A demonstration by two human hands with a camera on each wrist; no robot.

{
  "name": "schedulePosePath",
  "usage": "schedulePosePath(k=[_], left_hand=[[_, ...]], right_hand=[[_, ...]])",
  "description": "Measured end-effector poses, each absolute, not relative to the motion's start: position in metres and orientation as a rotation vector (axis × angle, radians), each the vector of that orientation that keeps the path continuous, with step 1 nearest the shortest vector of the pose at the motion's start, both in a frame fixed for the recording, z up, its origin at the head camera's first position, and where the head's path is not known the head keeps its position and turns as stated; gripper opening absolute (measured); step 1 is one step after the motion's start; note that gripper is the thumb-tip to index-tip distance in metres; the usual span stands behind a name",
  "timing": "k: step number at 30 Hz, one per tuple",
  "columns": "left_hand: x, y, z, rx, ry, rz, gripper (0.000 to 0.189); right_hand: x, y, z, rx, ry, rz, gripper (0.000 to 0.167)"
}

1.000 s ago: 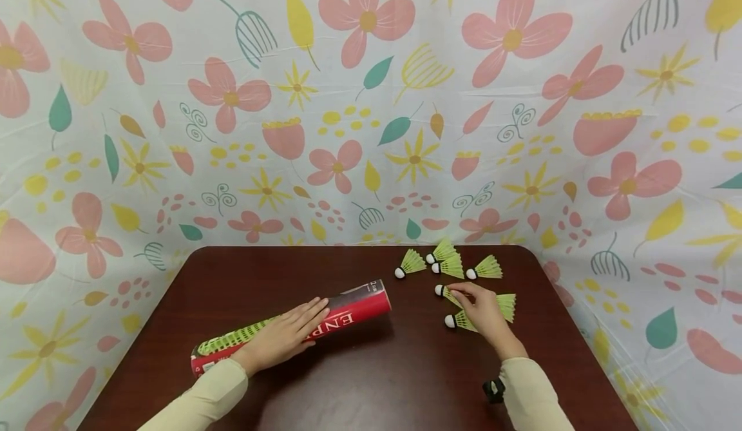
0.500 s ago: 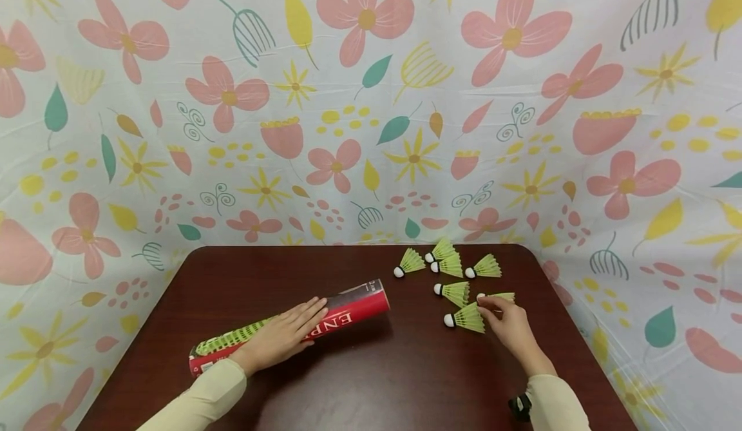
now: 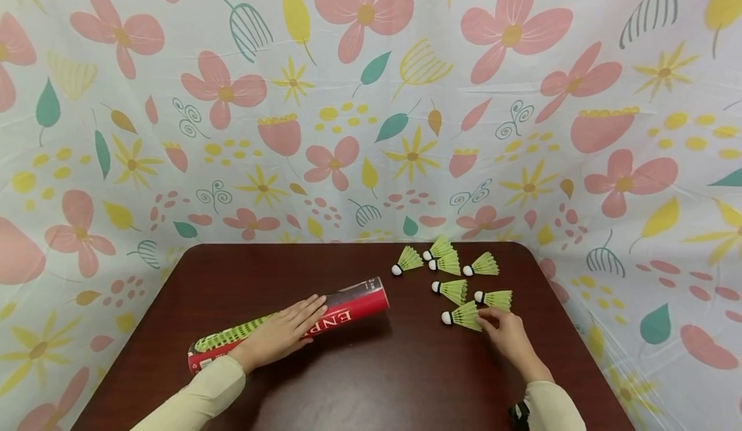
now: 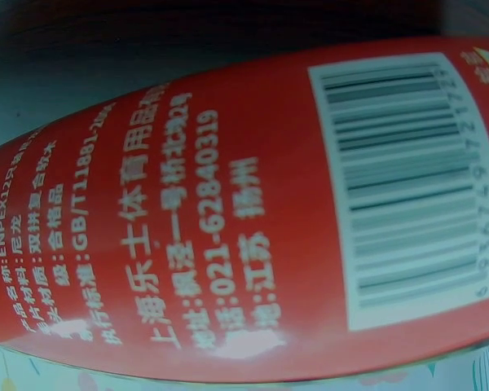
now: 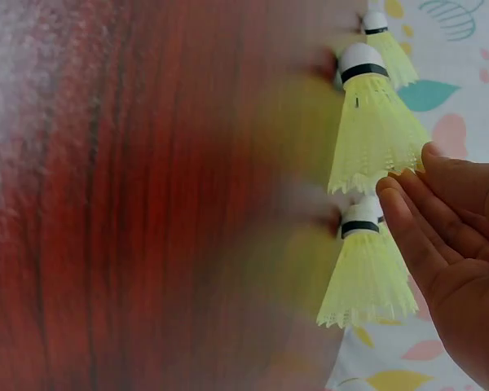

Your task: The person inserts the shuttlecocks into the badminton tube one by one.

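Note:
In the head view a red and dark-grey shuttlecock tube (image 3: 353, 303) with a lime-green patterned side lies slanted on the table. My left hand (image 3: 281, 334) rests across it, fingers laid straight over the top; the left wrist view is filled by its red label and barcode (image 4: 407, 191). My right hand (image 3: 509, 337) is at the nearest yellow shuttlecock (image 3: 464, 316), thumb and fingertips pinching the rim of its skirt. This shuttlecock (image 5: 371, 134) lies on its side, white cork pointing left in the head view. Another shuttlecock (image 3: 495, 299) lies just beyond my right fingertips.
More yellow shuttlecocks lie toward the back right, among them one in the middle (image 3: 452, 289), one at the right (image 3: 484, 264) and one at the left (image 3: 408, 260). The dark brown table (image 3: 371, 386) ends at a flower-print cloth (image 3: 348, 128) behind.
My right hand has left the middle shuttlecock, moved right past the one at the right, and come to the skirt of the nearest one. My left hand stays on the tube.

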State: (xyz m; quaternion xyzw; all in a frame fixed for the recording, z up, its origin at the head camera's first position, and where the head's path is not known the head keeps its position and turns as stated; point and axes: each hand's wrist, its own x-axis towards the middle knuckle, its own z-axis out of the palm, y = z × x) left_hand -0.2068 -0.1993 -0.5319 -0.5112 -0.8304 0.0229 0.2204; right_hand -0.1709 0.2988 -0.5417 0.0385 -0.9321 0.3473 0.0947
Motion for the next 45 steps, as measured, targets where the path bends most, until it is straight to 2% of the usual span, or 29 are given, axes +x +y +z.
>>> schedulePosePath(k=[20, 45], left_hand=[[-0.204, -0.203, -0.534, -1.417, -2.313, 0.048, 0.094], [-0.202, -0.201, -0.533, -1.414, -2.314, 0.033, 0.092]], right_hand=[[-0.167, 0.288, -0.552, 0.121, -2.708, 1.085, 0.013], [-0.186, 0.247, -0.533, 0.294, -2.601, 1.086, 0.012]])
